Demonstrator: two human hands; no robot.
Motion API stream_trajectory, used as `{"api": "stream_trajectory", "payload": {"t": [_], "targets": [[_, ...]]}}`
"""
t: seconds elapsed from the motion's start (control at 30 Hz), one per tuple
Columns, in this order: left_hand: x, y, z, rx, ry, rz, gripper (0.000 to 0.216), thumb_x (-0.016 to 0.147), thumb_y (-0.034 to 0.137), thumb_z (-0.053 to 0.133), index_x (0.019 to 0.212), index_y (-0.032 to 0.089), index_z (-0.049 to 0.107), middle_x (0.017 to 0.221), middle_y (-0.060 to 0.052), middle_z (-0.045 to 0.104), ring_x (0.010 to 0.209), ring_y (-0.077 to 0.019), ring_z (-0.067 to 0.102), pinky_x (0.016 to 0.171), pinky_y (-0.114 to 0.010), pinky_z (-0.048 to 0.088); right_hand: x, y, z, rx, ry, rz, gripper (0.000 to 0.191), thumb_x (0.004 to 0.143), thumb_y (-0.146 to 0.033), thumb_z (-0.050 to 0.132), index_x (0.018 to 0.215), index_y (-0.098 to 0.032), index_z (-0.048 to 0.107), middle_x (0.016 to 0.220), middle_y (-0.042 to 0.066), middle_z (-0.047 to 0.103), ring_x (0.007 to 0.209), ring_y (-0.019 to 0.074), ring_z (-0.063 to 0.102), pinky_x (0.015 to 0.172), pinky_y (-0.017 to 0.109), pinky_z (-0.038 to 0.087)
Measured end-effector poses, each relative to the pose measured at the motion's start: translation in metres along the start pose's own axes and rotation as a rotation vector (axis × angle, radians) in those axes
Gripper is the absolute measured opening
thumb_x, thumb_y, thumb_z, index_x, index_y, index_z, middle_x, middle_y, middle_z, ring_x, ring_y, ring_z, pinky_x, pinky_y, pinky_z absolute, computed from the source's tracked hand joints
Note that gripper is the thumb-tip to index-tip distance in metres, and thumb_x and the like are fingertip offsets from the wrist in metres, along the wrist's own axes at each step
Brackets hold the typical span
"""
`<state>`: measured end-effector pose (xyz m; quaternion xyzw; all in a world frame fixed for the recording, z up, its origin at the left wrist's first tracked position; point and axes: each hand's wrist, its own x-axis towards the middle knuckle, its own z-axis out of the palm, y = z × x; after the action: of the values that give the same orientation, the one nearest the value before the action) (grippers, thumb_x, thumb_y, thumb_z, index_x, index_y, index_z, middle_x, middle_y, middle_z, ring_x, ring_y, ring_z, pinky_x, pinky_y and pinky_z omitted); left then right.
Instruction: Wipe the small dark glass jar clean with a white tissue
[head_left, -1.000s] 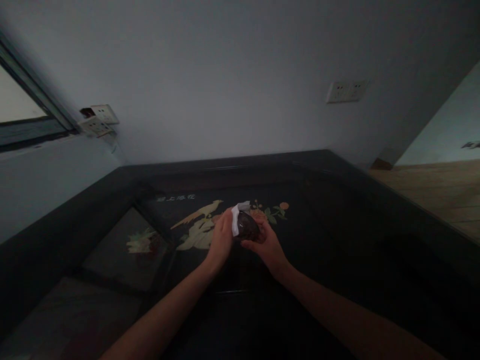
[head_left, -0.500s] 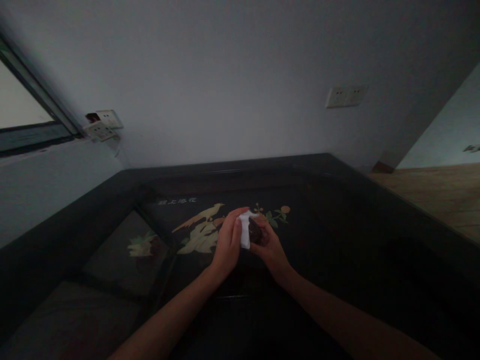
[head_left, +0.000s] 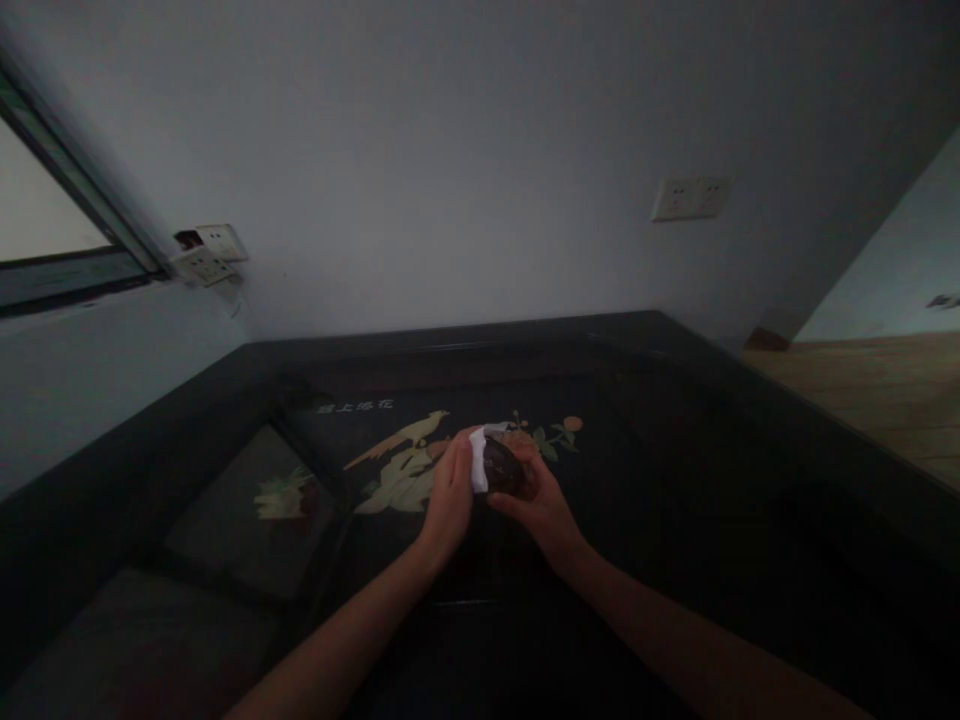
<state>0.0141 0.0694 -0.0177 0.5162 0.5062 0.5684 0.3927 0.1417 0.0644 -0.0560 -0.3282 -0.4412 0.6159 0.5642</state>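
Right hand (head_left: 541, 500) curled around dark rounded object (head_left: 502, 467).

Dim light; pale wall (head_left: 450, 200) behind dark table (head_left: 720, 450); wooden floor (head_left: 892, 380) right.

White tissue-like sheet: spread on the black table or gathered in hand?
Gathered: the white tissue-like sheet bunches between the left hand and the dark, glossy, rounded object; whether folded, I cannot tell.

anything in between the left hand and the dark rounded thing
Yes, a white tissue or cloth sits between the left hand and the dark rounded thing. Nothing visible separates the right hand from it.
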Motion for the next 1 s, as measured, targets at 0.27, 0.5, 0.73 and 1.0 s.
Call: {"api": "stream_trajectory", "payload": {"t": [0.27, 0.5, 0.73, 1.0], "targets": [[-0.015, -0.004, 0.001, 0.553, -0.161, 0.697, 0.033, 0.095, 0.020, 0.035, 0.123, 0.021, 0.054, 0.132, -0.010, 0.055, 0.131, -0.0230, 0.042, 0.113, -0.052, 0.025, 0.001, -0.006, 0.001, 0.029, 0.019, -0.007, 0.049, 0.054, -0.020, 0.082, 0.094, -0.025, 0.054, 0.091, 0.001, 0.068, 0.092, 0.0243, 0.066, 0.088, 0.041, 0.051], [-0.012, 0.011, 0.000, 0.304, -0.161, 0.440, 0.033, 0.097, 0.029, 0.034, 0.116, 0.020, 0.060, 0.128, -0.009, 0.057, 0.123, -0.0220, 0.049, 0.107, -0.043, 0.035, 0.001, -0.007, 0.005, 0.038, 0.012, -0.029, 0.050, 0.053, -0.023, 0.084, 0.093, -0.025, 0.053, 0.094, 0.000, 0.066, 0.092, 0.0216, 0.065, 0.086, 0.036, 0.051], [0.009, 0.006, -0.004, -0.139, -0.065, -0.174, 0.032, 0.083, 0.044, 0.052, 0.092, 0.017, 0.066, 0.091, -0.007, 0.068, 0.082, -0.0219, 0.062, 0.076, -0.033, 0.048, -0.003, -0.001, 0.002, 0.000, -0.009, -0.004, 0.058, 0.048, -0.024, 0.089, 0.093, -0.026, 0.052, 0.095, 0.000, 0.068, 0.093, 0.0230, 0.067, 0.086, 0.040, 0.052], [0.001, 0.004, 0.000, -0.015, -0.041, -0.050, 0.036, 0.091, 0.044, 0.042, 0.102, 0.017, 0.064, 0.101, -0.008, 0.066, 0.094, -0.0207, 0.060, 0.087, -0.034, 0.046, -0.001, -0.004, 0.003, 0.005, 0.032, 0.046, 0.057, 0.048, -0.023, 0.088, 0.094, -0.024, 0.055, 0.095, 0.001, 0.069, 0.092, 0.0222, 0.067, 0.088, 0.039, 0.051]]}}
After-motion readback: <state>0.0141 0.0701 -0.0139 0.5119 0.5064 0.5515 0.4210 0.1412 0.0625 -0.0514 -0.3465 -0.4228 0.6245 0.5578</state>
